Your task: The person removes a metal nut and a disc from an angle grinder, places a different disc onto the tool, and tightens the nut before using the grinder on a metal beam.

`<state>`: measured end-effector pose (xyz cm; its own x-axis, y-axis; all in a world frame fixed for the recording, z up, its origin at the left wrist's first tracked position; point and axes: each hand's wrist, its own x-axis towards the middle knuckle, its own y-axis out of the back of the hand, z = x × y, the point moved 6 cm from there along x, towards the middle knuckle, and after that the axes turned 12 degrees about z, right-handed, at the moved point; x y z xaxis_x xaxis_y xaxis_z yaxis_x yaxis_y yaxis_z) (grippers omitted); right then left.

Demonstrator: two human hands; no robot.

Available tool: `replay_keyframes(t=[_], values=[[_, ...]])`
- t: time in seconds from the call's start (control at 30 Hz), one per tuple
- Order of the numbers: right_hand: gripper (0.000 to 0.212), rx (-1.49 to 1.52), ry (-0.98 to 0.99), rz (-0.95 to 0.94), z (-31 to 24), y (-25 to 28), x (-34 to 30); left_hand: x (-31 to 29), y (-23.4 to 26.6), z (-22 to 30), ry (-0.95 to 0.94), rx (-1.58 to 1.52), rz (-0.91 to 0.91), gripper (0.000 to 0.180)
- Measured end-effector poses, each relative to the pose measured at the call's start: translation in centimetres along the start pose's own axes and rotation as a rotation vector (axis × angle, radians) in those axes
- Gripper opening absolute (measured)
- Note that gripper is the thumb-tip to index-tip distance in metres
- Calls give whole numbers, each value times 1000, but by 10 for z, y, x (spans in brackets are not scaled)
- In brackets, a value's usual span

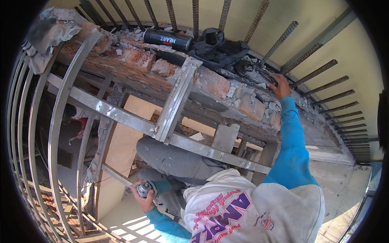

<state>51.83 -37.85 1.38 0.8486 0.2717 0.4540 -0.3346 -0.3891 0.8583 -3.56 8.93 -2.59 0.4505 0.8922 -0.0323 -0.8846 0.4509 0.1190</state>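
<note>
Low on the left, my left hand [142,197] is wrapped round an angle grinder [144,187], with its grey metal head upward and a teal body. No disc shows on it. My right arm is stretched out to the top of a broken brick wall [162,67]. There my right hand [280,87] has its fingers curled at the rubble near the bars. Something small and dark seems to be in the fingers, too hidden to name. Left of this hand lies a crumpled black plastic bag [219,48], and beside it a black cylindrical can [168,39] on its side.
Bare steel rebars [255,22] stick up along the wall's far side, before a yellowish sheet [324,24]. A metal tube [113,111] crosses over my legs, joined by a short upright channel [176,103]. Curved metal railings [56,133] stand at left. Loose rubble covers the ledge.
</note>
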Motion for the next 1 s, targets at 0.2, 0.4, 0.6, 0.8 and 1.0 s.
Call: replay_keyframes(t=[0.2,0.4,0.6,0.8,1.0], values=[[28,241,-26,260,-45,26,15,-5,2,2,25,-35,7,68],[19,583,117,237,-159,38,57,-3,-3,5,19,-31,-14,64],[18,492,280,25,-206,-20,98,-8,0,9,-12,-55,-11,66],[21,260,327,-252,-212,-70,86,-18,11,7,4,-136,108,59],[15,606,136,145,-225,0,58,-13,17,-2,-16,-265,203,43]])
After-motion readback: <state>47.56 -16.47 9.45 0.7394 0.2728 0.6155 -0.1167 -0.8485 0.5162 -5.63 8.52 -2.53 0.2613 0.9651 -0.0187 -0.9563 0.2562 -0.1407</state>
